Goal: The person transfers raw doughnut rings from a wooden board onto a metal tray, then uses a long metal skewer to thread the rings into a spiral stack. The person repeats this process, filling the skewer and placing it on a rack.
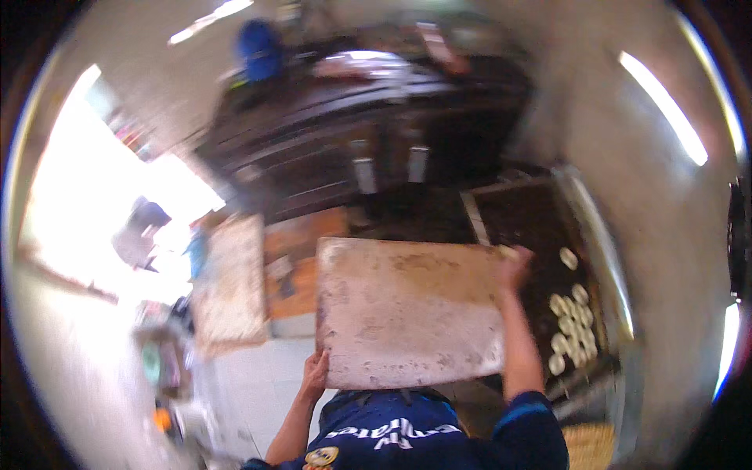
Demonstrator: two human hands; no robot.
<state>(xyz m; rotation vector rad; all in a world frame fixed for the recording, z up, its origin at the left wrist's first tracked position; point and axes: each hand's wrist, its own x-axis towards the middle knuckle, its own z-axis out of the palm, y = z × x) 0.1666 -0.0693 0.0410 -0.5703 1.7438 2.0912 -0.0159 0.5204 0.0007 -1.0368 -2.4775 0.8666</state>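
A large rectangular board, pale with brownish stains and a tan patch at its upper right, is held level in front of my body. My left hand grips its near left corner, fingers curled round the edge. Up at the far right corner, my right hand is closed on the same board, slightly blurred by motion. Just right of that hand, several round pale pieces, perhaps dough, lie on a dark flat surface. The underside of the board is hidden.
A dark cabinet-like unit with two light handles stands ahead. To the left lie another pale board and an orange-brown panel. A metal rail edges the dark surface. Someone is near the bright opening.
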